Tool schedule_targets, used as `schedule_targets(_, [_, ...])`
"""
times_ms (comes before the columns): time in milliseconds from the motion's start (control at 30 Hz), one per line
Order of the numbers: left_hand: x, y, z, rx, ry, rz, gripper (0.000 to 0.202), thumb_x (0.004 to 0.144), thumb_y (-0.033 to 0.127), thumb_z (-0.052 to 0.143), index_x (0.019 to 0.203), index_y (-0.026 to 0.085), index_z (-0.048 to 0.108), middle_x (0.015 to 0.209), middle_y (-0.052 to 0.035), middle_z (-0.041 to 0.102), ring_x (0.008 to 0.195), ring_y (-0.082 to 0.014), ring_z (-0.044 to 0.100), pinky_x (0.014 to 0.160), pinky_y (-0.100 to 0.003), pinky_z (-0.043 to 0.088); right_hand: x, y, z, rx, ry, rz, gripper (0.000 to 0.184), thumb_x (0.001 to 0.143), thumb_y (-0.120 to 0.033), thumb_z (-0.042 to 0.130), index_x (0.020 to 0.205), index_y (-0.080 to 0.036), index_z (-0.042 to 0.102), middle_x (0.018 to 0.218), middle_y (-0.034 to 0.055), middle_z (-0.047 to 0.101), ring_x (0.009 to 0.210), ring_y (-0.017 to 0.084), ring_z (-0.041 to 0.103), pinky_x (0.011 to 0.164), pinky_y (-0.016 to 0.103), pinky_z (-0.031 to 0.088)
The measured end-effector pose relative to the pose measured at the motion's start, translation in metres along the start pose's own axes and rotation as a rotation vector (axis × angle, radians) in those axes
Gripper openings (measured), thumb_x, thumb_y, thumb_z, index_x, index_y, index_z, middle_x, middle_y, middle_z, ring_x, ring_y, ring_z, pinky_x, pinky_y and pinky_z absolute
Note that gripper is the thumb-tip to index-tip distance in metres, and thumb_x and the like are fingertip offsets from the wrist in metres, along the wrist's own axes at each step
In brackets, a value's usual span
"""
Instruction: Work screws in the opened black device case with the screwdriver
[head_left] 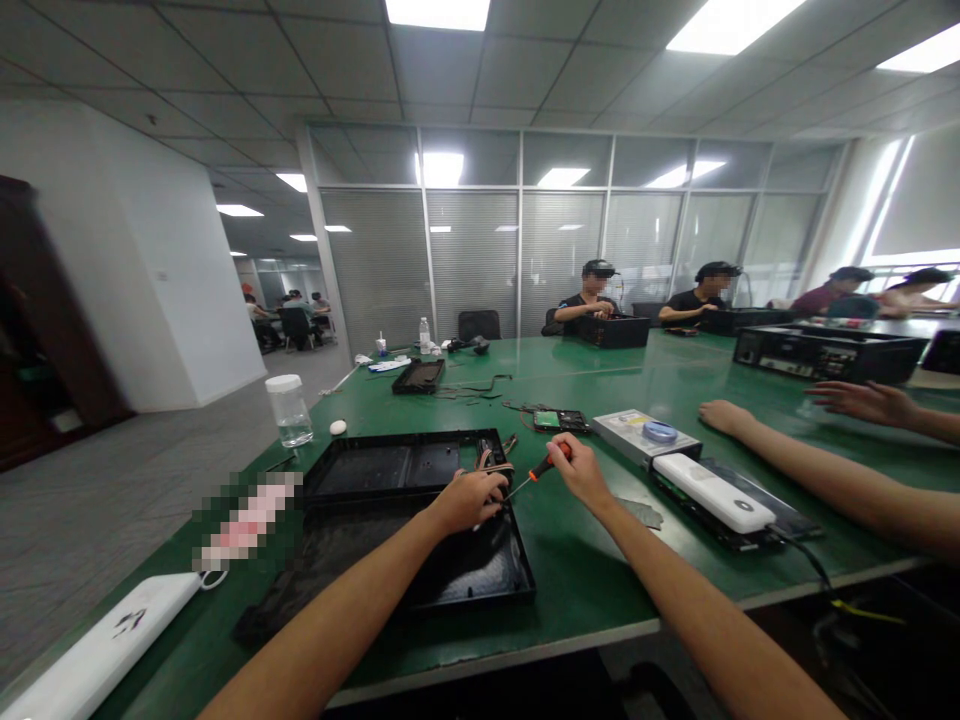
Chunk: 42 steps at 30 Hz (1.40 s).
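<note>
Hands at the counter's [570,560] near edge: left hand [469,500] closed on cabling inside the black case [420,520], right hand [577,470] gripping an orange-handled screwdriver [536,470] angled toward it; fastener work apparently underway, needing steady tip alignment.

Orange-handled screwdriver [534,471] angled over black case [420,540].

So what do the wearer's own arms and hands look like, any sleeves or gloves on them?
Both forearms are bare as far as the frame shows, with no sleeves. The left hand and right hand wear no gloves. No watch, band, ring or marking is visible.
</note>
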<state>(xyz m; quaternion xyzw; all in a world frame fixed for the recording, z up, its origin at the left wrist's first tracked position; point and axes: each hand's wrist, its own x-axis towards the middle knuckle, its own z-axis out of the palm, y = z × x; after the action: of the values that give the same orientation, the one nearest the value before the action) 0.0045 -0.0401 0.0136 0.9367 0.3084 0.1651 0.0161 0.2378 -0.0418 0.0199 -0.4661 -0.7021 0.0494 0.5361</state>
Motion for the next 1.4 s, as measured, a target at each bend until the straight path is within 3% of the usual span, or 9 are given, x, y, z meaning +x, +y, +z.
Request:
schedule_targets(267, [-0.002, -0.001, -0.002, -0.003, -0.002, -0.013, 0.029, 0.076, 0.022, 0.054, 0.104, 0.022, 0.047, 0.094, -0.0003, 0.063, 0.102, -0.0166, 0.05, 0.081, -0.026, 0.034, 0.002, -0.011, -0.005, -0.218, -0.05, -0.117, 0.032, 0.083, -0.043, 0.035, 0.075, -0.017, 0.053, 0.057, -0.0005, 0.055, 0.051, 0.011, 0.049, 0.054, 0.021, 0.034])
schedule_targets(500, [-0.003, 0.002, -0.002, 0.002, 0.018, -0.047, 0.03, 0.074, 0.021, 0.056, 0.103, 0.021, 0.048, 0.096, -0.0007, 0.062, 0.1, -0.0176, 0.051, 0.081, -0.027, 0.035, 0.037, -0.104, -0.014, -0.73, -0.493, -0.348, 0.042, 0.086, -0.045, 0.029, 0.078, -0.014, 0.057, 0.071, 0.01, 0.064, 0.067, 0.019, 0.058, 0.059, 0.025, 0.032])
schedule_targets(667, [-0.007, 0.006, -0.007, -0.007, -0.007, -0.068, 0.024, 0.075, 0.022, 0.055, 0.098, 0.021, 0.049, 0.098, -0.0005, 0.062, 0.094, -0.0175, 0.055, 0.08, -0.029, 0.035, 0.053, -0.142, -0.005, -0.698, -0.782, -0.325, 0.033, 0.083, -0.042, 0.037, 0.098, -0.018, 0.054, 0.084, 0.0086, 0.065, 0.073, 0.019, 0.059, 0.061, 0.025, 0.034])
schedule_targets(767, [-0.009, 0.008, -0.011, -0.014, -0.022, -0.087, 0.025, 0.076, 0.022, 0.054, 0.1, 0.021, 0.049, 0.092, 0.0002, 0.064, 0.09, -0.0171, 0.057, 0.081, -0.03, 0.035, 0.053, -0.145, -0.001, -0.81, -0.7, -0.289, 0.046, 0.082, -0.052, 0.034, 0.082, -0.014, 0.06, 0.08, 0.0154, 0.065, 0.077, 0.024, 0.059, 0.065, 0.03, 0.036])
schedule_targets(833, [-0.01, 0.008, -0.012, -0.01, -0.022, -0.091, 0.026, 0.076, 0.023, 0.054, 0.101, 0.021, 0.048, 0.09, 0.0005, 0.065, 0.092, -0.0176, 0.056, 0.081, -0.03, 0.035, 0.051, -0.145, -0.001, -0.852, -0.651, -0.276, 0.05, 0.083, -0.053, 0.031, 0.085, -0.012, 0.06, 0.08, 0.0177, 0.065, 0.077, 0.026, 0.059, 0.065, 0.031, 0.036])
schedule_targets(933, [-0.011, 0.008, -0.011, -0.014, -0.006, -0.085, 0.026, 0.075, 0.022, 0.055, 0.101, 0.022, 0.048, 0.091, 0.001, 0.065, 0.096, -0.0177, 0.055, 0.08, -0.029, 0.035, 0.049, -0.142, -0.005, -0.795, -0.724, -0.311, 0.045, 0.086, -0.047, 0.028, 0.1, -0.013, 0.054, 0.083, 0.0136, 0.065, 0.074, 0.023, 0.06, 0.062, 0.029, 0.037])
schedule_targets(1067, [-0.01, 0.008, -0.01, -0.024, 0.009, -0.081, 0.025, 0.074, 0.021, 0.056, 0.098, 0.024, 0.049, 0.091, 0.0026, 0.065, 0.095, -0.0171, 0.055, 0.08, -0.028, 0.034, 0.051, -0.134, -0.011, -0.845, -0.663, -0.243, 0.055, 0.087, -0.05, 0.018, 0.087, -0.012, 0.058, 0.083, 0.017, 0.064, 0.077, 0.025, 0.06, 0.064, 0.031, 0.037])
schedule_targets(1200, [-0.009, 0.009, -0.011, -0.011, -0.002, -0.084, 0.025, 0.075, 0.021, 0.055, 0.1, 0.023, 0.05, 0.092, 0.0016, 0.065, 0.093, -0.0169, 0.056, 0.08, -0.028, 0.034, 0.051, -0.123, -0.012, -0.72, -0.735, -0.269, 0.048, 0.085, -0.051, 0.028, 0.093, -0.014, 0.058, 0.08, 0.0131, 0.065, 0.071, 0.022, 0.06, 0.061, 0.029, 0.037])
schedule_targets(1400, [-0.01, 0.007, -0.007, 0.031, 0.006, -0.046, 0.026, 0.076, 0.021, 0.053, 0.102, 0.023, 0.051, 0.094, 0.0005, 0.064, 0.094, -0.0182, 0.055, 0.083, -0.031, 0.033, 0.061, -0.087, -0.005, -0.572, -0.492, -0.253, 0.051, 0.081, -0.054, 0.035, 0.059, -0.016, 0.06, 0.062, 0.0097, 0.062, 0.064, 0.019, 0.058, 0.059, 0.027, 0.036])
